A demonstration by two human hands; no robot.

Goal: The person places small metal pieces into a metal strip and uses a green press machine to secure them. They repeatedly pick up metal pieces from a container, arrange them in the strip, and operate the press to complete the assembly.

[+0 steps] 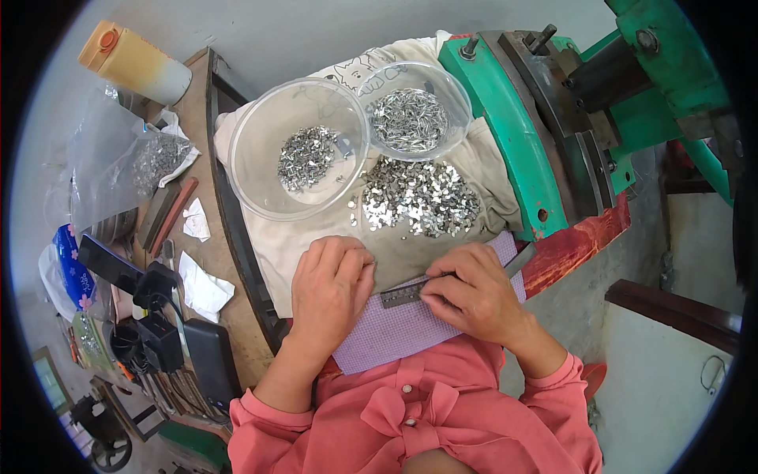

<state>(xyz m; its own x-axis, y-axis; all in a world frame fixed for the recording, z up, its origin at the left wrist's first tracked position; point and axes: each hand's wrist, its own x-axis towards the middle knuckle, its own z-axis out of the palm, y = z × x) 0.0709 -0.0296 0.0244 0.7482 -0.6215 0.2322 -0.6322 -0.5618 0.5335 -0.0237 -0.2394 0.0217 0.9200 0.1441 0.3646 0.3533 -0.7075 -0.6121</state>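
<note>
My left hand [332, 283] rests at the near edge of the beige cloth [272, 257], fingers curled and thumb pressed to them; whatever they pinch is hidden. My right hand [474, 294] is closed, its thumb and fingertips touching a dark metal strip [403, 295] with a row of small slots or pieces along it. What sits between those fingertips is too small to make out. Under the strip lies a lilac checked mat [387, 336] on my lap. Just beyond both hands spreads a pile of small shiny metal pieces [422, 197].
Behind the pile stand two clear plastic tubs [251, 201] [466, 118] holding small metal parts. A green machine press [505, 150] rises at the right, beside a red board edge [580, 249]. Leftward, a wooden bench [245, 336] carries a yellowish jug [146, 67], tissues [205, 288] and a plastic bag [110, 158].
</note>
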